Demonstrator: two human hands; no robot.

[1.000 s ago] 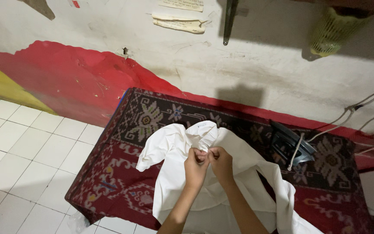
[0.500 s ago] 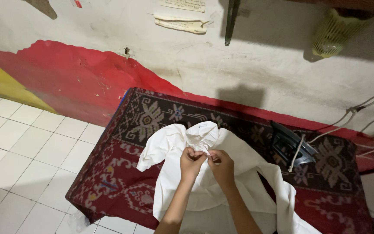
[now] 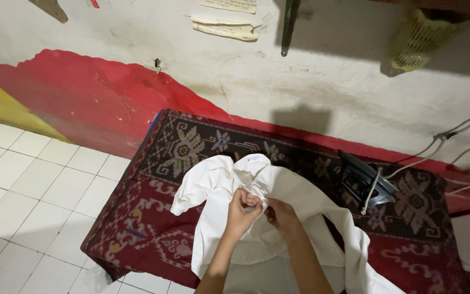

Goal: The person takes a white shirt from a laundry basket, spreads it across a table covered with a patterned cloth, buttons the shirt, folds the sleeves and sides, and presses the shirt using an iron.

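The left hand (image 3: 241,209) and the right hand (image 3: 279,212) met just below the collar of a white shirt (image 3: 300,196), knuckles nearly touching. The left hand's fingers (image 3: 244,197) were curled tight, pinching a small fold of the white cloth near the placket. The right hand was likewise closed, its fingertips (image 3: 266,207) nipping the same stretch of fabric from the other side; what exactly lay between the fingertips was too small to tell. Both forearms rose from the bottom edge of the view and crossed over the shirt's lower front.

The shirt lay spread under and around the hands, its collar just beyond the fingers, one sleeve bunched out to the left of the left hand, and the other side trailing down past the right forearm to the lower right.

Beneath it all lay a dark red patterned cloth (image 3: 153,207) covering a low surface, with pale motifs showing on every side of the hands. Further right of the right hand, well apart from it, a dark iron (image 3: 363,179) rested on that cloth, its cord (image 3: 436,152) running off toward the wall. Left of the left hand, past the cloth's edge, was a white tiled floor (image 3: 33,179). Beyond the hands stood a wall (image 3: 327,81) painted red low down and whitish above, with a pale green basket (image 3: 417,38) hanging at the upper right.
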